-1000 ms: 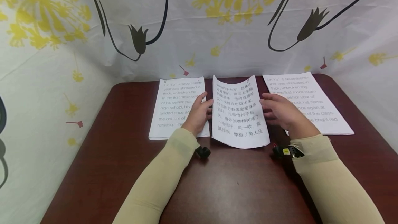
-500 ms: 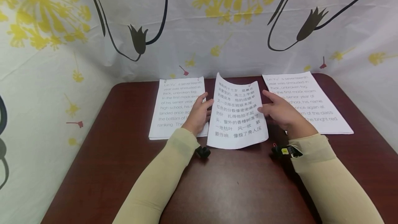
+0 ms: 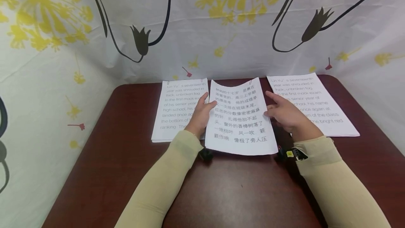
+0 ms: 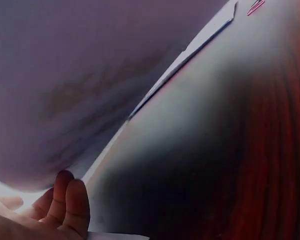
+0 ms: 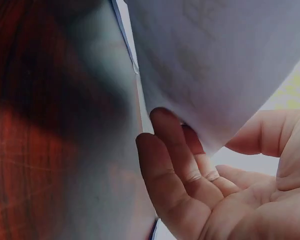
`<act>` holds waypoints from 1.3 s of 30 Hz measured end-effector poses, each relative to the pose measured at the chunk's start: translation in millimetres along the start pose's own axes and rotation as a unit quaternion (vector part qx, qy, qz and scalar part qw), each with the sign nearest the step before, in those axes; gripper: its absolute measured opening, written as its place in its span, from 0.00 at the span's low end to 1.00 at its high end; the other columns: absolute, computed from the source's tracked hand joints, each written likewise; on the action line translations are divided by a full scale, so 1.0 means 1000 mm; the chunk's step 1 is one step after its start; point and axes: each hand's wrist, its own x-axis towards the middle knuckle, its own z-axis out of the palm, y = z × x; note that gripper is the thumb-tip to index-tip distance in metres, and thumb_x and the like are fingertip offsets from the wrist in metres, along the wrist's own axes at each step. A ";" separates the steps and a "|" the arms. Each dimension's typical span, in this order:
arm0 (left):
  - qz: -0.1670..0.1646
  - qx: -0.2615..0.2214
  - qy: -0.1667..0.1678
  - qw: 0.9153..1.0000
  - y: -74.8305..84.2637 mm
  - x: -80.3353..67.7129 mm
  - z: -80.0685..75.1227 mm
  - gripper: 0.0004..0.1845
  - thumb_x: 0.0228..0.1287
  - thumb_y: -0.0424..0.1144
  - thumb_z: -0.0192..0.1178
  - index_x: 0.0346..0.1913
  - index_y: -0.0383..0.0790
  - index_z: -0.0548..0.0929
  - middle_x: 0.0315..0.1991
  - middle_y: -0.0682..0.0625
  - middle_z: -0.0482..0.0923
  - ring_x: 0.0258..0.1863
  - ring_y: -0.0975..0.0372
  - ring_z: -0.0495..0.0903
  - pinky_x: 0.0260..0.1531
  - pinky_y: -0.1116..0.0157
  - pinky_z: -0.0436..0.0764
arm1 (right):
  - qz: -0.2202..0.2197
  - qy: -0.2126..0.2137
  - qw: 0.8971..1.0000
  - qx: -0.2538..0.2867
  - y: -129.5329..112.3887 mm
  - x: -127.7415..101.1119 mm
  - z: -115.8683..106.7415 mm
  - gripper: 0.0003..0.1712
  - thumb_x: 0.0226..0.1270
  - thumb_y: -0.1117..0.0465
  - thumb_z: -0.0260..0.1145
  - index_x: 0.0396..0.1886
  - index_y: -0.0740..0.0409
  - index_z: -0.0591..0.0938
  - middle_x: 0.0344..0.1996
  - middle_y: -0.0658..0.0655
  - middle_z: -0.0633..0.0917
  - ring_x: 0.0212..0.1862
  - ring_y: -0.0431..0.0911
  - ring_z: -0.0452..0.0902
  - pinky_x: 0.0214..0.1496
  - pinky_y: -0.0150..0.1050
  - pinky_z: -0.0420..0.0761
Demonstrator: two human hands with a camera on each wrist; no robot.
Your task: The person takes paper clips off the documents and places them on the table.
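Observation:
A white printed paper [image 3: 238, 129] with Chinese text is held up between my two hands in the head view, its top and bottom edges curved. A paper clip [image 3: 251, 82] sits at its top right. My left hand [image 3: 200, 115] grips the left edge, thumb on the printed side and the other fingers behind. At the right edge my right hand [image 3: 284, 115] pinches the paper, its thumb tip at the border. Both wrist views look at the back of the paper [image 5: 205, 65], where the curled fingers [image 4: 77, 202] touch it from below.
To the left lies a paper stack [image 3: 177, 115] with English text and paper clips at its top; my left hand partly covers it. A similar English paper stack [image 3: 335, 115] lies on the right, behind my right hand. The dark red table [image 3: 237, 192] meets a patterned cloth [image 3: 202, 45] at the back.
The Chinese-text paper first tilted within my hands, then turned back and moved left and nearer to me. The right hand's fingers shifted along its edge; the left hand barely moved.

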 end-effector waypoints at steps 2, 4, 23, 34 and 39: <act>0.006 0.000 0.001 1.000 0.001 -0.001 -0.001 0.40 0.79 0.49 0.54 0.87 0.61 0.48 0.62 0.47 0.83 0.54 0.56 0.87 0.66 0.57 0.79 | -0.001 0.000 1.000 0.004 -0.002 -0.001 0.001 0.53 0.76 0.70 0.56 0.89 0.44 0.38 0.63 0.72 0.79 0.43 0.44 0.86 0.42 0.41 0.81; 0.014 -0.008 0.000 1.000 0.002 0.000 -0.002 0.40 0.79 0.48 0.54 0.86 0.61 0.48 0.62 0.47 0.82 0.55 0.56 0.87 0.65 0.57 0.80 | -0.005 -0.001 1.000 0.007 -0.004 -0.002 0.001 0.54 0.74 0.71 0.55 0.89 0.42 0.38 0.62 0.71 0.79 0.43 0.44 0.86 0.40 0.41 0.80; 0.051 -0.054 0.006 0.997 0.006 0.000 -0.004 0.38 0.81 0.45 0.52 0.86 0.59 0.50 0.69 0.48 0.75 0.58 0.56 0.85 0.68 0.58 0.77 | -0.062 0.014 0.997 0.049 -0.010 -0.005 0.001 0.55 0.71 0.78 0.52 0.89 0.41 0.42 0.63 0.71 0.78 0.46 0.40 0.86 0.43 0.38 0.84; 0.074 -0.087 -0.014 0.993 0.008 -0.001 -0.007 0.35 0.82 0.44 0.50 0.85 0.62 0.53 0.71 0.50 0.72 0.64 0.57 0.81 0.69 0.57 0.76 | -0.076 0.110 0.991 0.031 -0.013 -0.006 0.000 0.53 0.70 0.79 0.54 0.88 0.42 0.51 0.59 0.67 0.81 0.41 0.38 0.84 0.35 0.34 0.82; 0.097 -0.097 -0.019 0.990 0.009 -0.003 -0.007 0.35 0.82 0.42 0.49 0.84 0.67 0.53 0.70 0.51 0.74 0.62 0.56 0.83 0.65 0.57 0.80 | -0.078 0.133 0.988 0.024 -0.015 -0.007 0.001 0.52 0.69 0.79 0.56 0.87 0.42 0.54 0.57 0.64 0.82 0.39 0.38 0.82 0.30 0.33 0.77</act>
